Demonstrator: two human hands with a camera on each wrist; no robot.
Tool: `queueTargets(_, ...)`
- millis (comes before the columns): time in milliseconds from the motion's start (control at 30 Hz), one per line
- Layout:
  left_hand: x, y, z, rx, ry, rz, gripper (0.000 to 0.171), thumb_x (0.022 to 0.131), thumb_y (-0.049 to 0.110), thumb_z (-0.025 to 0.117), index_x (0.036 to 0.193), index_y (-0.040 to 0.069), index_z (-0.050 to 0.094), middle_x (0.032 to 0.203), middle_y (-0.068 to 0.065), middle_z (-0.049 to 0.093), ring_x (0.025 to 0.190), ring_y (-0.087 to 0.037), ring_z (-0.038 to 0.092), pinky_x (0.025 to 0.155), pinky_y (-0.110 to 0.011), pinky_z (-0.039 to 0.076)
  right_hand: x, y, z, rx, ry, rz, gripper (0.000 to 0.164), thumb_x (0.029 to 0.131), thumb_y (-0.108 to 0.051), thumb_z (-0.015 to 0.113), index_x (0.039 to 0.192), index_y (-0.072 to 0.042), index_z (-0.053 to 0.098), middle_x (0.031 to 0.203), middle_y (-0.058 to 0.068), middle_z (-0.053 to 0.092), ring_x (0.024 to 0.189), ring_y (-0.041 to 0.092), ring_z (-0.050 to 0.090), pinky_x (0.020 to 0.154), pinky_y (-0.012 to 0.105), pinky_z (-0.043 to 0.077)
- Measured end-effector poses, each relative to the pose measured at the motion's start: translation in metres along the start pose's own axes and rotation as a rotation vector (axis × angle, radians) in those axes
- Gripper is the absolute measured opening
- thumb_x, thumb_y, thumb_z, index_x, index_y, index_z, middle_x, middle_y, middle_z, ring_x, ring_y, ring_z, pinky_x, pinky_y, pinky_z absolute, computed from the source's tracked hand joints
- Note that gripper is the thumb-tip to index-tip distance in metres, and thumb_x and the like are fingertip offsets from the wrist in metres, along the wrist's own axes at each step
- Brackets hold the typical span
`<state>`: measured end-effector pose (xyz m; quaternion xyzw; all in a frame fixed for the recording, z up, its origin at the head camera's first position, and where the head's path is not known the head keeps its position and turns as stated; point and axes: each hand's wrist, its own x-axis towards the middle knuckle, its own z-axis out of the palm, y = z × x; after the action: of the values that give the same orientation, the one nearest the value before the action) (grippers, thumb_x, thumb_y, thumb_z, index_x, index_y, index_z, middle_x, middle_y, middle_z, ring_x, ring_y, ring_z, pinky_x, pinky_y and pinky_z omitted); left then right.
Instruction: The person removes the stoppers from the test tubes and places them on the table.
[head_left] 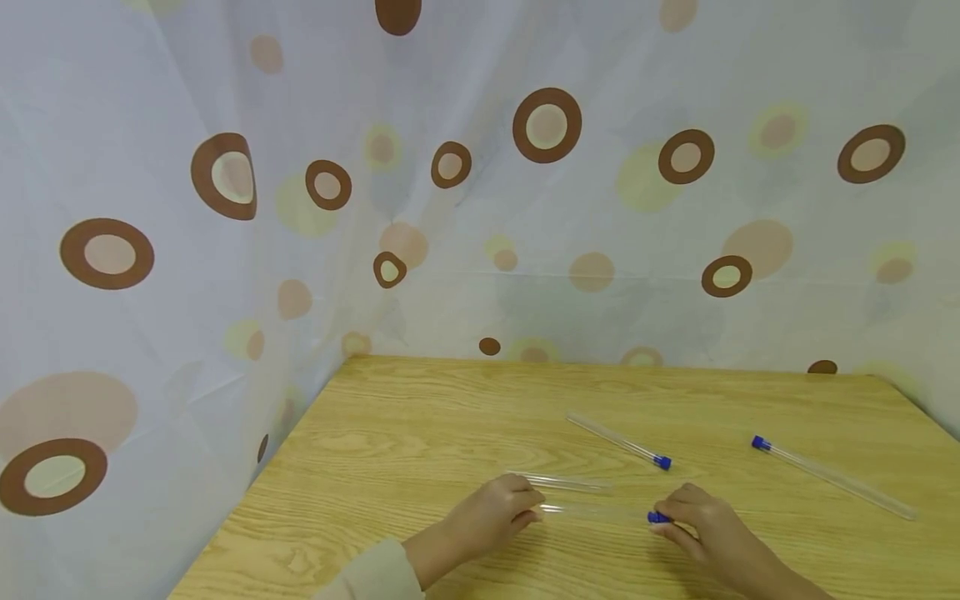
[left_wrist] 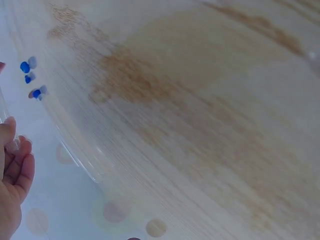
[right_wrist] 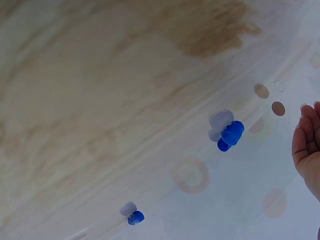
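A clear tube (head_left: pixel 592 510) runs level between my two hands, close over the table. My left hand (head_left: pixel 495 515) pinches its left end between thumb and fingers; the left wrist view catches this hand (left_wrist: pixel 17 175) at its left edge. With thumb and fingertips my right hand (head_left: pixel 701 529) pinches a small blue cap (head_left: pixel 658 517). The cap sits in line with the tube, right at its right end. Just behind lies a second clear tube (head_left: pixel 566 482), without a cap in sight, its left end partly hidden by my left hand.
Farther back on the wooden table (head_left: pixel 420 417) lies a tube with a blue cap (head_left: pixel 662 462). Another capped tube (head_left: pixel 832 478) lies slanted to the right. A white curtain (head_left: pixel 480 217) with brown and beige circles borders the table at the back and left.
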<state>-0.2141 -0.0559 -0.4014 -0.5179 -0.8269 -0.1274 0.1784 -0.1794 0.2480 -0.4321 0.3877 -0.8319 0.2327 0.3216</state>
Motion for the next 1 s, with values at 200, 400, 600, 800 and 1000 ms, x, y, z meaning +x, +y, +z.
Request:
queueTargets(200, -0.0006, -0.0023, -0.0019, 0.021, -0.007, 0.010, 0.018, 0.084, 0.012, 0.066, 0.099, 0.002, 0.069, 0.090, -0.003, 0.066, 0.083, -0.007, 0.064, 0.075, 0.001, 0.044, 0.0005, -0.0011, 0.0032, 0.019, 0.019, -0.029, 0.013, 0.078, -0.014, 0.071, 0.080, -0.001, 0.068, 0.076, -0.002, 0.060, 0.071, 0.003, 0.053, 0.059, 0.001, 0.040)
queueTargets(400, -0.0012, -0.0041, -0.0030, 0.023, -0.025, 0.001, 0.018, 0.084, 0.011, 0.065, 0.100, 0.003, 0.069, 0.091, -0.003, 0.066, 0.084, -0.008, 0.064, 0.075, 0.000, 0.044, 0.0011, -0.0034, 0.0029, 0.015, 0.010, -0.036, 0.013, 0.078, -0.013, 0.071, 0.081, -0.001, 0.069, 0.076, -0.003, 0.060, 0.072, 0.002, 0.054, 0.060, 0.001, 0.040)
queueTargets(600, -0.0019, -0.0033, -0.0047, -0.008, -0.038, -0.031, 0.020, 0.084, 0.010, 0.066, 0.102, 0.002, 0.069, 0.088, -0.003, 0.064, 0.079, -0.005, 0.062, 0.071, 0.001, 0.043, 0.0013, -0.0052, 0.0011, 0.020, -0.027, -0.028, 0.013, 0.077, -0.012, 0.072, 0.082, 0.000, 0.069, 0.077, -0.003, 0.059, 0.071, 0.001, 0.053, 0.060, 0.000, 0.040)
queueTargets(800, -0.0013, -0.0035, -0.0046, -0.007, -0.032, -0.029, 0.020, 0.083, 0.010, 0.066, 0.102, 0.002, 0.069, 0.086, -0.002, 0.064, 0.076, -0.004, 0.060, 0.068, 0.002, 0.042, 0.0014, -0.0044, -0.0001, 0.020, -0.045, -0.016, 0.014, 0.077, -0.011, 0.072, 0.082, 0.002, 0.069, 0.077, -0.001, 0.059, 0.070, 0.002, 0.053, 0.060, 0.000, 0.040)
queueTargets(1000, -0.0017, -0.0050, -0.0023, 0.031, -0.004, 0.002, 0.020, 0.081, 0.012, 0.070, 0.099, 0.004, 0.070, 0.083, 0.000, 0.064, 0.072, -0.003, 0.058, 0.065, 0.002, 0.042, 0.0018, -0.0056, 0.0007, 0.005, -0.035, -0.011, 0.013, 0.076, -0.010, 0.073, 0.083, 0.000, 0.069, 0.078, -0.003, 0.059, 0.071, 0.000, 0.054, 0.060, 0.000, 0.041)
